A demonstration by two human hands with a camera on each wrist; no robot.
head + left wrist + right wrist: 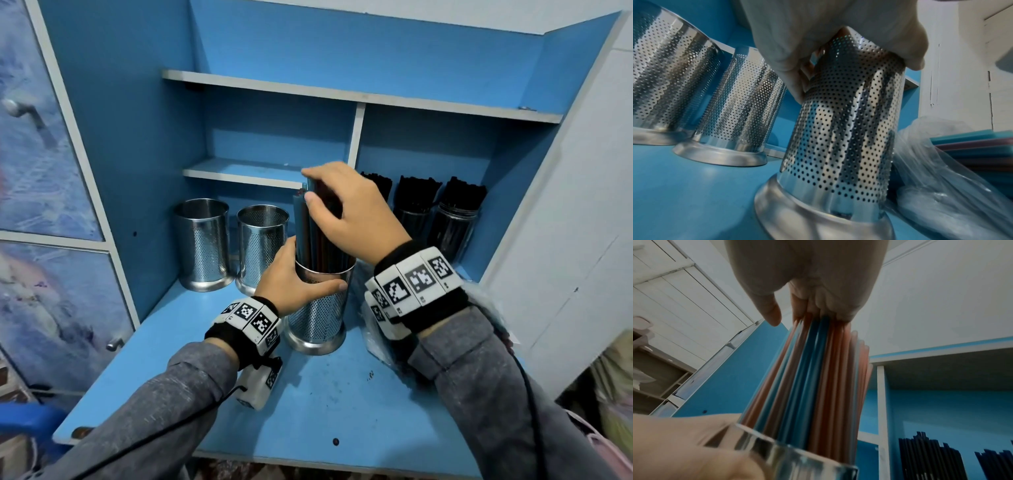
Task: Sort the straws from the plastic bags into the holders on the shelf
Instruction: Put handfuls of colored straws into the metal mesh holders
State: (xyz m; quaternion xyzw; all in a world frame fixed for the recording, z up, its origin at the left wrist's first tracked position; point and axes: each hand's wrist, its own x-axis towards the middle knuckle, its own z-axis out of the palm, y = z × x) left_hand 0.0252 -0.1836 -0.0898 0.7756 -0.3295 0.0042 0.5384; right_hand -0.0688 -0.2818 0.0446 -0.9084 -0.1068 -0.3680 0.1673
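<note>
A perforated steel holder (318, 308) (849, 129) stands on the blue shelf floor (342, 394), and my left hand (298, 274) (818, 32) grips it just under the rim. A bundle of blue and orange straws (305, 233) (813, 378) stands upright inside the holder (777, 451). My right hand (315, 186) (807, 280) is over the bundle's top, fingers curled round the straw ends and the thumb at their left side. The straw tops are hidden under that hand.
Two empty steel holders (202, 243) (262, 246) stand to the left at the back. Clear jars of black straws (416, 205) (459, 212) fill the right compartment. A crumpled plastic bag (380, 335) (941, 162) holding more coloured straws (972, 146) lies just right of the held holder.
</note>
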